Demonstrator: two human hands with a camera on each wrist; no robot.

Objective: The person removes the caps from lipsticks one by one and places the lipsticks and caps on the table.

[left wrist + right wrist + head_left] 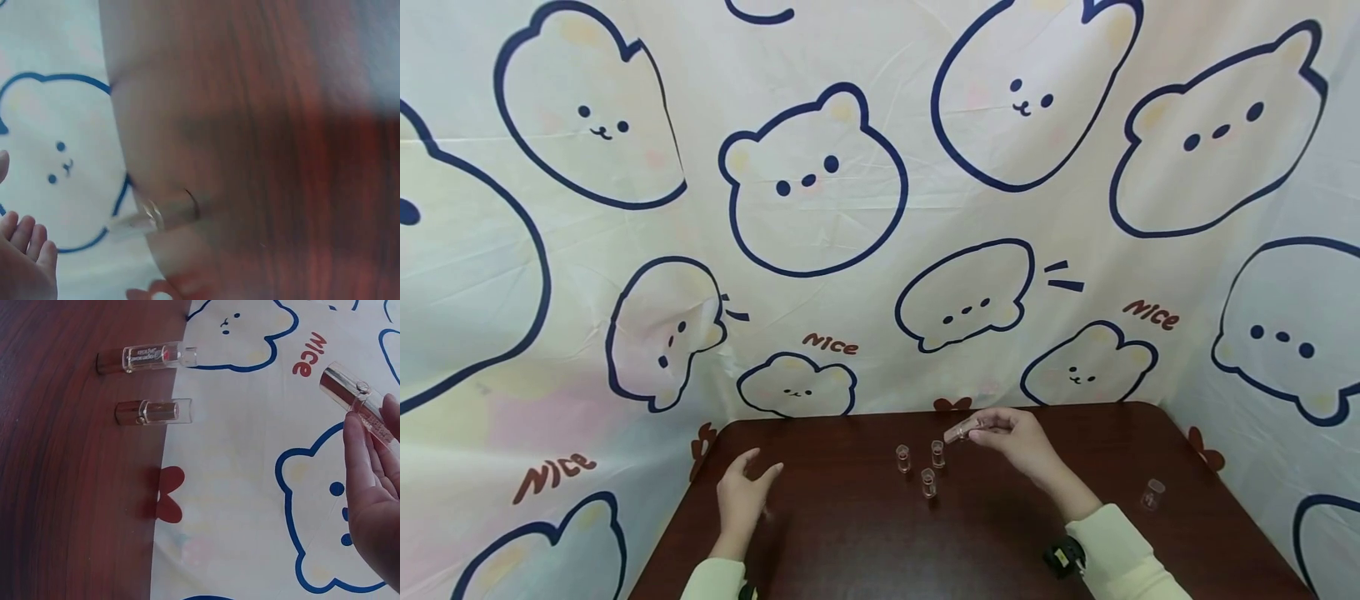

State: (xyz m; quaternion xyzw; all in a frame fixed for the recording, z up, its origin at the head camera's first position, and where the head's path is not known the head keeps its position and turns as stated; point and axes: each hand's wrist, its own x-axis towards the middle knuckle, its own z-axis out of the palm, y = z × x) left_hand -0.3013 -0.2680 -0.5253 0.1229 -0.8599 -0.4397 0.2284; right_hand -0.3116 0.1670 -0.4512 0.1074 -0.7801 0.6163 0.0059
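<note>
My right hand [1011,437] pinches a clear lipstick tube [353,390] between thumb and fingers, raised and tilted above the far part of the table. Just left of it, three similar lipstick tubes stand upright in a loose cluster: a left one [903,458], a back one [937,454] and a front one [928,483]. Two show large in the right wrist view, with pinkish-brown bases and clear tops. My left hand [743,496] is held over the table's left side, thumb and fingers apart, holding nothing. A blurred clear tube [162,215] stands on the table in the left wrist view.
A small clear cylinder [1152,494] stands on the right side of the dark wooden table [865,550]. A pale cloth [820,300] with blue cartoon outlines hangs behind and along both sides of the table.
</note>
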